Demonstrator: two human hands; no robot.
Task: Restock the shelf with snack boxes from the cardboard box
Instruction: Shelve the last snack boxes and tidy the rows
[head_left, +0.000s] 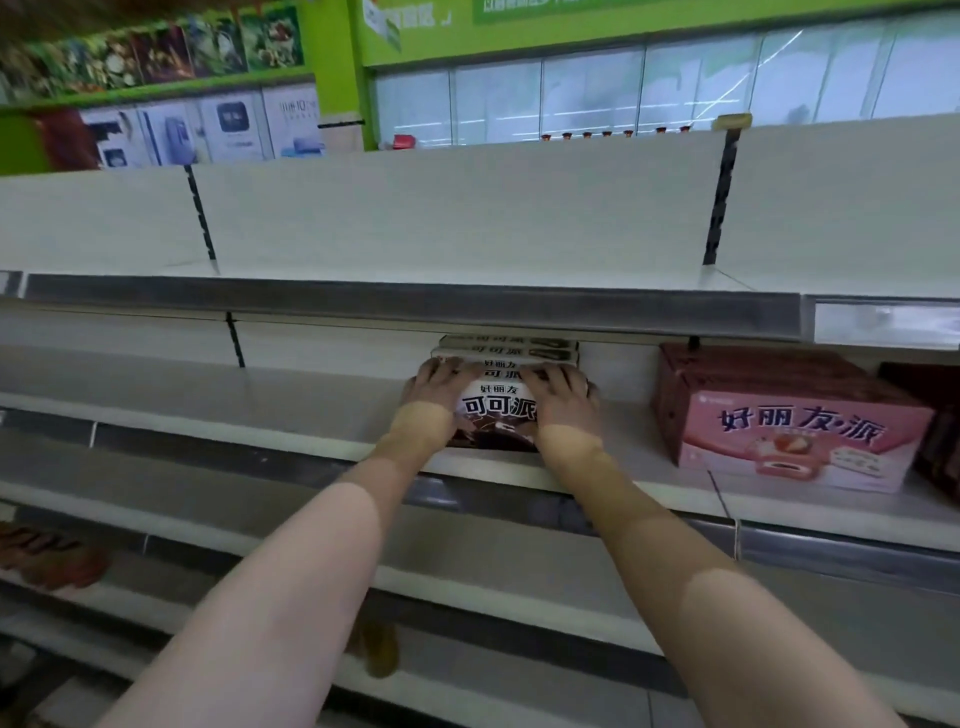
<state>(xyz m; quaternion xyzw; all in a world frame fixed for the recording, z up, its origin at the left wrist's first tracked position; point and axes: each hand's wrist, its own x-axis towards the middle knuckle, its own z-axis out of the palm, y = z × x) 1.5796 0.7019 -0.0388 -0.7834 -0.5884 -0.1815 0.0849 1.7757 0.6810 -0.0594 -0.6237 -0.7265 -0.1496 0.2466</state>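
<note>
At the bottom of the view, two bare forearms reach forward and slightly upward over the lower white metal shelf tiers toward the middle shelf (311, 415), a long pale metal board with a grey price rail along its front edge. Left hand (434, 387) and right hand (558, 395) flank a brown-and-white cardboard snack box (496, 410) printed with bold characters, which stands on that shelf just back from its front edge; the left fingers (441, 370) and right fingers (540, 375) are curled over the box's upper edge from either side, so both hands grip it, palms against its flanks and wrists level. Directly behind and above this box, touching it, lies a short stack of matching snack boxes (509, 349), their tops close under the shelf above. To the right, apart from this group on the same shelf, stands a large pink cardboard pie carton (789, 415) showing a strawberry cake. Beyond, the upper white shelf (467, 280) and its backboard carry nothing visible here. Judged from this arrangement, restocking is at an early stage: a few boxes are placed, one is being seated, and most of the shelf length remains unfilled. The cardboard supply box is out of view.
</note>
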